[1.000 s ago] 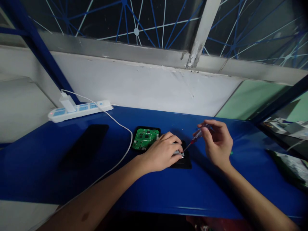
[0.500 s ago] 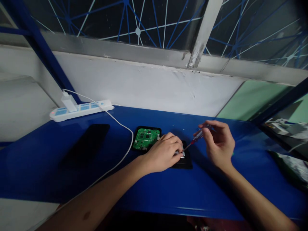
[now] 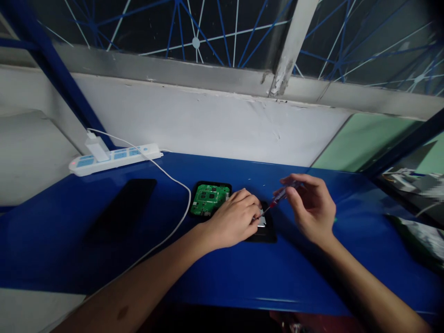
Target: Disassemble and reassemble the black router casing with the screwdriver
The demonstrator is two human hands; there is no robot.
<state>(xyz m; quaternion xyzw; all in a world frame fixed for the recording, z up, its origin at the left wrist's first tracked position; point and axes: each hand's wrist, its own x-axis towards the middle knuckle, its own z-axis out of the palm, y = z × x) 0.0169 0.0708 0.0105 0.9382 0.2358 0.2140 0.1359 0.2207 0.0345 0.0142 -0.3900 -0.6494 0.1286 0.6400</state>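
My right hand [image 3: 314, 208] is closed round the clear handle of a screwdriver [image 3: 279, 196] with a red collar. The shaft slants down to the left, its tip close to the fingertips of my left hand [image 3: 236, 219]. That hand rests over a black casing part [image 3: 268, 233], fingers bent and pressed together; what they pinch is hidden. A silver metal plate [image 3: 262, 222] on the casing part shows just beside the fingers. Left of the hand lies an open black housing [image 3: 193, 210] with a green circuit board [image 3: 210, 199] in it.
On the blue table [image 3: 222, 277] lies a dark flat object [image 3: 121, 210] at left. A white cable [image 3: 183, 222] runs from the power strip [image 3: 114, 159] toward the front. A silver-and-green packet [image 3: 421, 240] lies at the right edge. A white wall [image 3: 208, 125] stands behind.
The screwdriver and my left fingertips have shifted slightly left, so more of the silver plate's edge shows. The fingers of my right hand have moved a little on the handle. The housing stays put.
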